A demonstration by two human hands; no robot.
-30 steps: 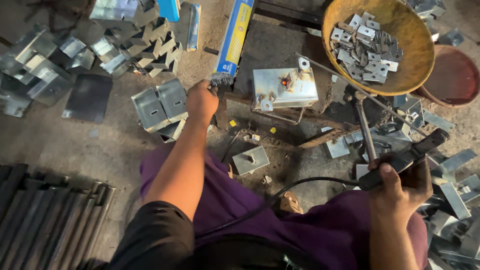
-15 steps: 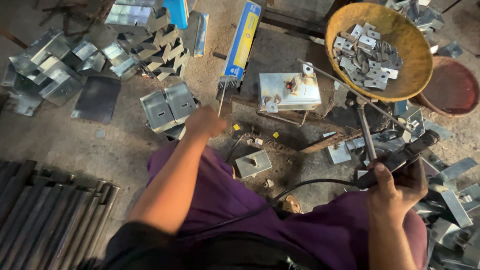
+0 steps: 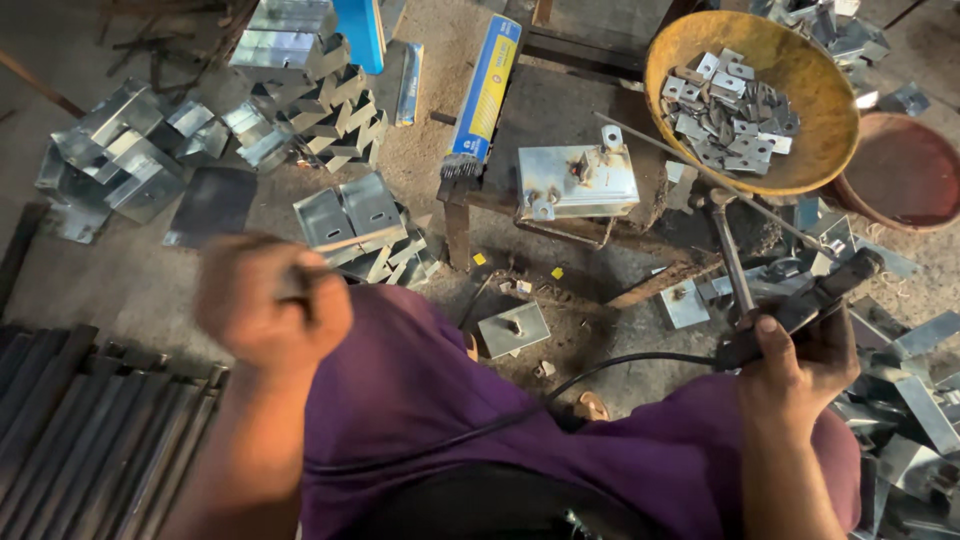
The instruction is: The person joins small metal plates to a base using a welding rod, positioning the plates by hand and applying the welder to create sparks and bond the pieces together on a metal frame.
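- Your right hand (image 3: 795, 365) is clamped around the black electrode holder (image 3: 800, 310)
- Your blurred left hand (image 3: 270, 300) pinches a thin rod (image 3: 350, 240), tip above the folded brackets (image 3: 365, 225)

trousers (image 3: 560, 450) purple | bowl (image 3: 820, 110) yellow | basin (image 3: 905, 170) reddish-brown | long packet (image 3: 485, 90) blue-yellow | box (image 3: 575, 180) silver

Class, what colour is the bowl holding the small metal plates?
Yellow bowl, worn and rusty; head view.

head view | worn on head | faces steeply down | close above lap and workshop floor (image 3: 120, 290)
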